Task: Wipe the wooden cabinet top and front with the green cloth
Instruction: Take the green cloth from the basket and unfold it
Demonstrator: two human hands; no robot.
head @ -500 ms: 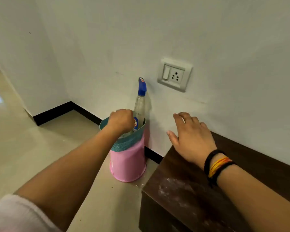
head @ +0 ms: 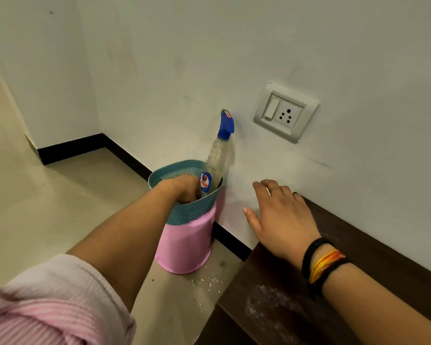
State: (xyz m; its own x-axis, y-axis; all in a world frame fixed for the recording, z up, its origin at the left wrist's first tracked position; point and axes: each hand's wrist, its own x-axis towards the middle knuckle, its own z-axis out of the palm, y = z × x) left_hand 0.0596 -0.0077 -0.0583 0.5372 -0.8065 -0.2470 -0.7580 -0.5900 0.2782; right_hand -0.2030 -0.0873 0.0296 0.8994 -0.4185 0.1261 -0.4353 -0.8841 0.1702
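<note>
Fingers first: those of our left hand (head: 182, 188) are curled and sunk below the rim of the pink bucket (head: 184, 247), so we cannot tell whether they grip anything or merely grope. The right hand (head: 281, 220) hangs flat with its fingers spread and relaxed, holding nothing, just above the near end of the wooden cabinet (head: 358, 257), its fingertips reaching past the cabinet's edge toward the wall.

The green cloth is nowhere that we can see. We judge it probably lies down inside the bucket, beneath the left hand, hidden by the teal mesh basket (head: 184, 212) that lines the bucket's top. A spray bottle (head: 217, 155) stands in the same bucket, just right of our knuckles, its long axis tilted up and back so that the blue trigger head leans against the wall.

So the coming move turns on one relation: the cloth, if it is there, lies straight down from the left fingers, and the left hand is far the nearer of the two. The lift would go up and then right, past the bottle, to the cabinet, which stands just beside the bucket on the floor.

The cabinet top carries a whitish, dusty smear (head: 266, 305) near its front corner, and crumbs (head: 204, 282) are scattered on the floor between bucket and cabinet. Wiping has not begun, as we judge it; top and front both remain to do.
</note>
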